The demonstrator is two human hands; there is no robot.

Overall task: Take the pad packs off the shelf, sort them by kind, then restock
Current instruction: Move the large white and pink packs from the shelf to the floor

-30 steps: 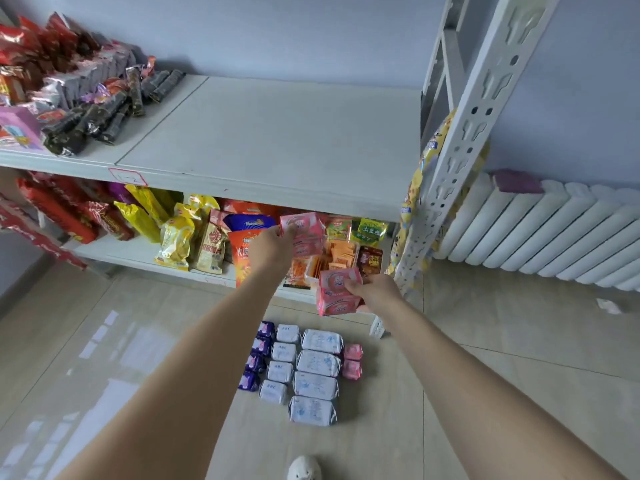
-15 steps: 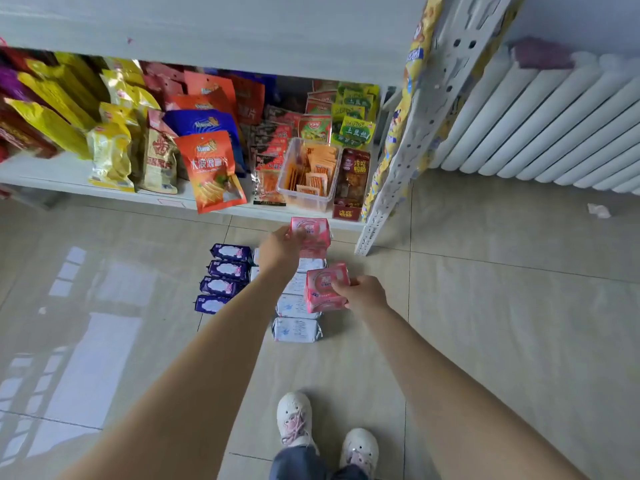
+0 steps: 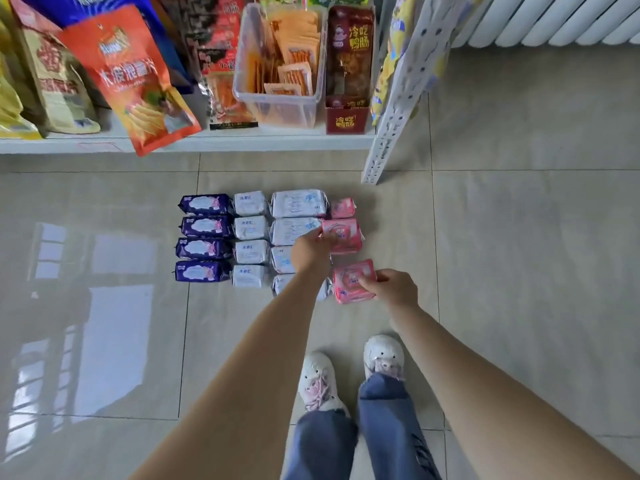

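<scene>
Pad packs lie in columns on the tiled floor below the shelf: several dark purple packs (image 3: 204,237) at the left, small white packs (image 3: 251,239) beside them, larger white packs (image 3: 298,203), and a pink pack (image 3: 343,207) at the right end. My left hand (image 3: 311,252) grips a pink pack (image 3: 344,235) low over the pink column, just behind the lying one. My right hand (image 3: 394,289) grips another pink pack (image 3: 351,284) nearer to me, close to the floor. My left arm hides part of the larger white packs.
The bottom shelf (image 3: 242,142) holds snack bags, an orange chip bag (image 3: 135,81) leaning over its edge, a clear bin (image 3: 277,105) and a red box (image 3: 348,121). A white shelf post (image 3: 384,147) stands right of the packs. My shoes (image 3: 349,372) are just behind them. A radiator (image 3: 554,19) lines the wall.
The view has dropped from the shelf to the floor. Both hands have come down with their pink packs to the right end of the rows on the floor.
</scene>
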